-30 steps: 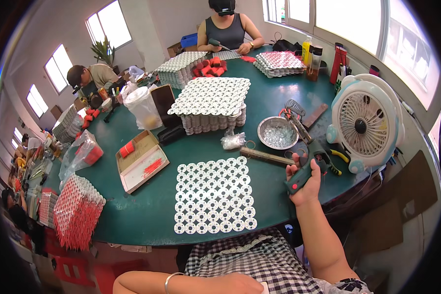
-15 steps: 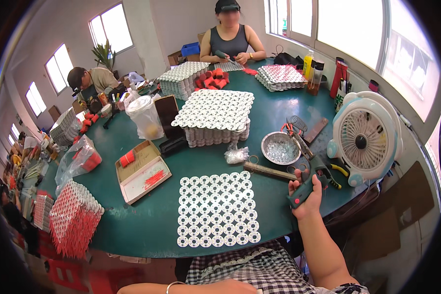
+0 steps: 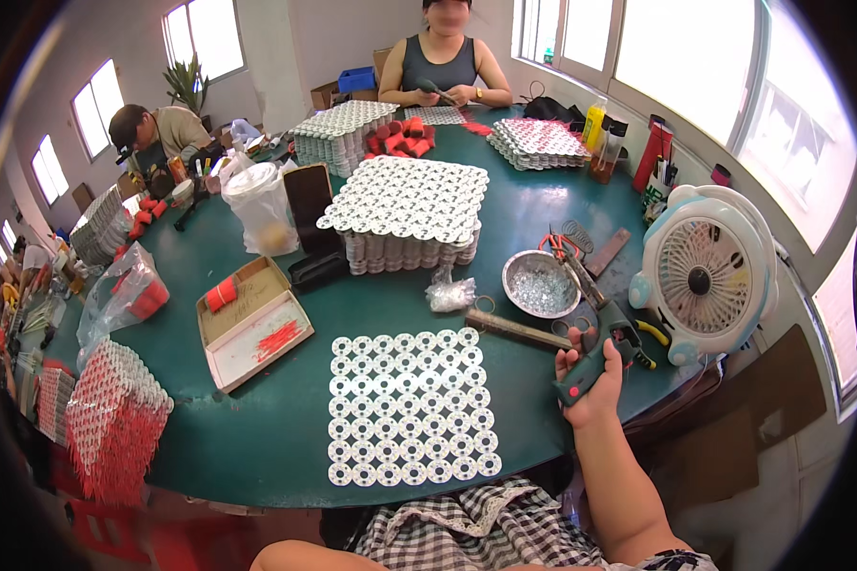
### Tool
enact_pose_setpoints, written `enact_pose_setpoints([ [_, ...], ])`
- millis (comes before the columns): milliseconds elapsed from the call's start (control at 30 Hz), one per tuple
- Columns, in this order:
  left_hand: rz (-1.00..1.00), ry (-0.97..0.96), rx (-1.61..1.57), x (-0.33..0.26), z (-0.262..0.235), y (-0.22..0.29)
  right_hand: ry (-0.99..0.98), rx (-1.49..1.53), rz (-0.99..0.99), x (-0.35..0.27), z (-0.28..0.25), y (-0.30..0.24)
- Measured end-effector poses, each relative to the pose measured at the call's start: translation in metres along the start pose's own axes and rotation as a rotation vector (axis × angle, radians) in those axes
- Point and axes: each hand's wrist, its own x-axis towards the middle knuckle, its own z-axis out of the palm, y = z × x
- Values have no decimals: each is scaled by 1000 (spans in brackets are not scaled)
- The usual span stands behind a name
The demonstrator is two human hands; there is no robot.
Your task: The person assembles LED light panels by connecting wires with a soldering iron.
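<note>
My right hand point(image 3: 600, 398) is closed around the handle of a dark green soldering gun point(image 3: 577, 379) with a red button, held over the right part of the table. A bit of my left forearm shows at the lower edge, with its hand out of view. In front of me a panel of round white circuit boards point(image 3: 414, 404), joined in rows, lies flat on the table. Beyond it rises a tall stack of similar panels point(image 3: 405, 205). Left of the panel, an open cardboard box point(image 3: 233, 357) holds short red wires point(image 3: 278, 339) and a red bundle point(image 3: 222, 294).
To the right are a metal bowl point(image 3: 543, 310) of small clear pieces, a flat bar point(image 3: 514, 329), pliers point(image 3: 653, 333) and a fan point(image 3: 700, 276). Panels with red wires point(image 3: 119, 419) stack at the left edge. A co-worker point(image 3: 440, 67) sits across the green table point(image 3: 248, 438).
The view has shifted, so the table things sit slightly further left. My left arm has drawn down mostly out of view. My right hand keeps its hold on the soldering gun.
</note>
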Motion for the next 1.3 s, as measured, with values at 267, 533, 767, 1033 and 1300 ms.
enact_pose_setpoints([
  [267,301,-4,368,-26,2,-22,-8,106,31,-8,-9,-8],
  [533,116,264,234,-17,19,-9,-70,35,-14,-4,-6,0],
  [767,-313,-347,76,0,3,-9,-11,51,0,-2,5,-3],
  [1033,-903,75,1064,-96,-75,-42,-19,102,25,-9,-5,-4],
  [1300,-500,280,1891,42,-162,-7,-15,-85,-224,-31,-32,-27],
])
